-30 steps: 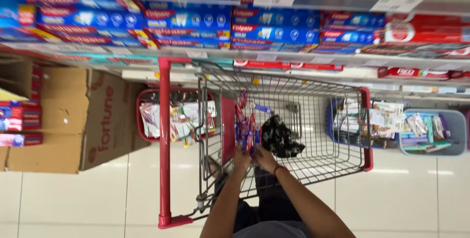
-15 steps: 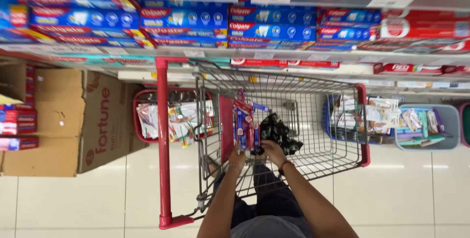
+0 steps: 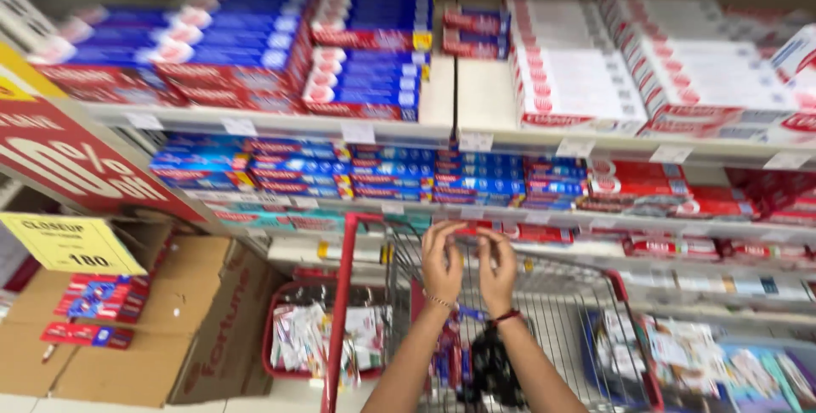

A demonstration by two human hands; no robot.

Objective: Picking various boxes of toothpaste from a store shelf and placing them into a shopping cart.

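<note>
Here your left hand (image 3: pixel 442 262) and right hand (image 3: pixel 497 268) are raised side by side over the cart (image 3: pixel 586 328), fingers curled around a small red box (image 3: pixel 466 228) held between them just in front of the low shelf (image 3: pixel 544 217). Some packs (image 3: pixel 449 353) and a dark bag (image 3: pixel 491 370) already lie in the cart, so picking looks partly done, with this box not yet placed. Both forearms reach up from below, wrists bent, palms facing each other; blur hides how firm the hold is.

Looking out from the head, facing forward and a bit down at store shelves (image 3: pixel 476 137), close above a cart (image 3: pixel 586 319).
</note>
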